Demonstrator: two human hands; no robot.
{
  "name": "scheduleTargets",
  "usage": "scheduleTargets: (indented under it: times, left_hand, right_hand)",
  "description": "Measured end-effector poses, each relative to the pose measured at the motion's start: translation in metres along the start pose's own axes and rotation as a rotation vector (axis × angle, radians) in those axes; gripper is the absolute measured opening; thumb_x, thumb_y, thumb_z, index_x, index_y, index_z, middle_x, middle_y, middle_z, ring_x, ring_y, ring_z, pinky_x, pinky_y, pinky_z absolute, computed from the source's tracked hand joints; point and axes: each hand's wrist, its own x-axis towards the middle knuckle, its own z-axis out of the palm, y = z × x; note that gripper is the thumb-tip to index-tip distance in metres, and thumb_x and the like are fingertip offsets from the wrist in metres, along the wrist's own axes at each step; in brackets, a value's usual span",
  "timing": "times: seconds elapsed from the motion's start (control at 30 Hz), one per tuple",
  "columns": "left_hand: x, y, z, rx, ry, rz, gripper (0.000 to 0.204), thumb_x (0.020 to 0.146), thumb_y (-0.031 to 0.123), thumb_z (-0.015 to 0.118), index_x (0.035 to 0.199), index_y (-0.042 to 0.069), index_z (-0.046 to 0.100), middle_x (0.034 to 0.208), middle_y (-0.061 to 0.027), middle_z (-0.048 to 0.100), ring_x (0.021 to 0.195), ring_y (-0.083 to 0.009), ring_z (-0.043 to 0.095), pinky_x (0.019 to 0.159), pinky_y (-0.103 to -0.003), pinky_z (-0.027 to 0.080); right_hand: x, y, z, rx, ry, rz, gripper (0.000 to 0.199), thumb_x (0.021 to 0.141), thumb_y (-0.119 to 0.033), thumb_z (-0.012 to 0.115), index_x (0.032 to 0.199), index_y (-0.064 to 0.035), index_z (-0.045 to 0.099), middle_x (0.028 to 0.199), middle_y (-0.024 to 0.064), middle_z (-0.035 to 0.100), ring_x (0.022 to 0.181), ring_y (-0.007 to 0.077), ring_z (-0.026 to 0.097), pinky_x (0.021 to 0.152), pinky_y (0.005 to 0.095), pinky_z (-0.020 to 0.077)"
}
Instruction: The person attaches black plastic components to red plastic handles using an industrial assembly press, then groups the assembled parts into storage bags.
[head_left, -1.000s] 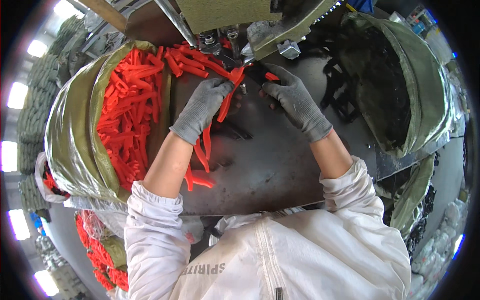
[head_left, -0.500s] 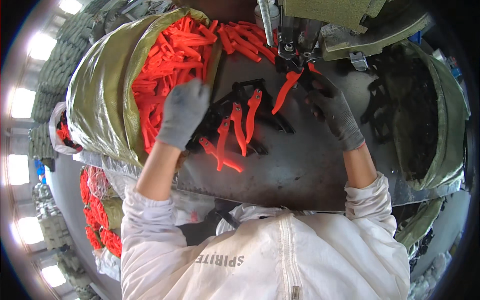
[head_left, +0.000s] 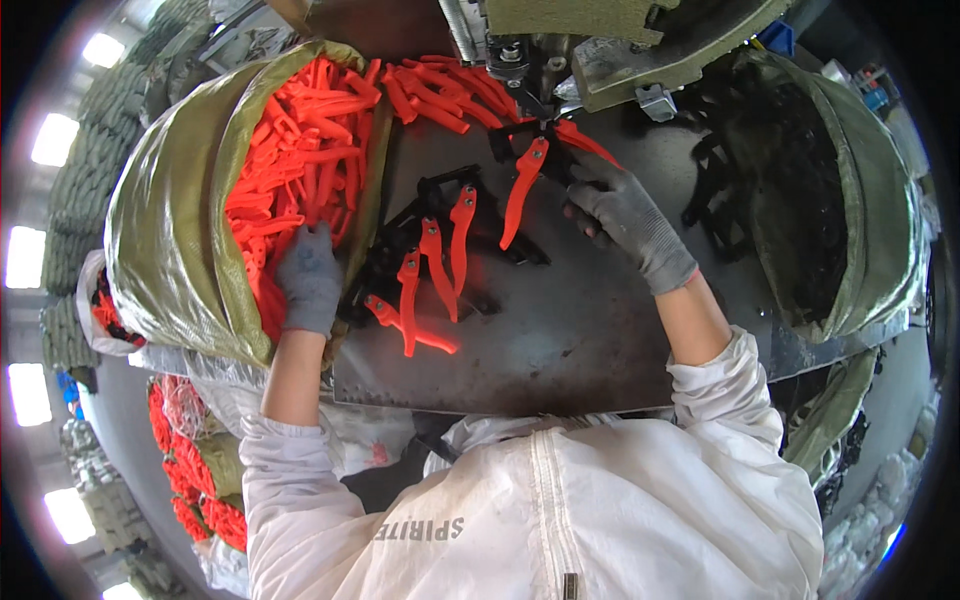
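Note:
My left hand [head_left: 310,278], in a grey glove, reaches to the near edge of the heap of red handles [head_left: 305,130] in the olive sack. Its fingers are curled down among the handles, and whatever they grip is hidden. My right hand [head_left: 632,222], gloved too, has its fingers closed at a black metal part [head_left: 562,160] under the machine head. A red handle [head_left: 524,192] is pinned to that part and points toward me; another red handle [head_left: 590,142] slants behind. Between my hands, several black pieces with riveted red handles [head_left: 430,250] lie in a row on the metal tabletop [head_left: 560,350].
The machine [head_left: 560,25] overhangs the table's far side. Loose red handles [head_left: 450,92] lie beside it. An olive sack [head_left: 180,210] stands at the left, and a second green sack [head_left: 860,230] with black parts at the right. Bundles of red pieces [head_left: 190,470] are below left.
My left hand has moved down and left from above the sack's edge into the red handles. My right hand stays by the machine. The whole view has shifted slightly.

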Motion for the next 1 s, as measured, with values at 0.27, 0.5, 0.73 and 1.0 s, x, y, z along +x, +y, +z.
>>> scheduleTargets:
  times: [0.27, 0.5, 0.73, 1.0]
  left_hand:
    - [0.02, 0.071, -0.125, -0.744, 0.14, 0.195, 0.038, 0.092, 0.023, 0.073, 0.12, 0.001, 0.062, 0.106, -0.0231, 0.068, 0.097, -0.0438, 0.068, 0.083, -0.046, 0.055]
    - [0.026, 0.191, -0.169, -1.558, -0.49, 0.447, 0.032, 0.109, 0.027, 0.057, 0.122, -0.001, 0.064, 0.092, -0.001, 0.061, 0.074, -0.0097, 0.06, 0.064, -0.026, 0.052]
    - [0.052, 0.162, -0.078, -1.536, -0.645, 0.059, 0.033, 0.107, 0.034, 0.06, 0.111, 0.001, 0.064, 0.103, -0.006, 0.069, 0.087, -0.0162, 0.072, 0.076, -0.029, 0.061]
    - [0.067, 0.173, -0.107, -1.741, -0.688, 0.011, 0.04, 0.107, 0.038, 0.059, 0.125, 0.002, 0.064, 0.097, -0.0067, 0.07, 0.084, -0.017, 0.072, 0.074, -0.032, 0.06]
  right_hand:
    - [0.008, 0.035, -0.007, 0.27, -0.069, -0.079, 0.064, 0.097, -0.01, 0.065, 0.157, -0.0076, 0.045, 0.093, 0.0053, 0.068, 0.067, 0.0069, 0.061, 0.054, 0.0237, 0.0459]
    - [-0.013, 0.029, 0.0, -0.096, -0.083, -0.142, 0.049, 0.099, -0.01, 0.064, 0.147, -0.0034, 0.055, 0.096, 0.0032, 0.069, 0.087, 0.017, 0.068, 0.079, 0.0315, 0.0559]
    - [-0.039, 0.109, -0.282, -1.621, 0.607, -0.431, 0.031, 0.093, -0.01, 0.059, 0.119, -0.0133, 0.076, 0.118, 0.0134, 0.068, 0.116, 0.0359, 0.065, 0.101, 0.0404, 0.0529]
    - [-0.03, 0.023, -0.168, -1.099, 0.16, -0.369, 0.037, 0.093, -0.015, 0.069, 0.129, -0.0059, 0.069, 0.115, 0.0131, 0.073, 0.105, 0.0339, 0.069, 0.093, 0.0406, 0.0549]
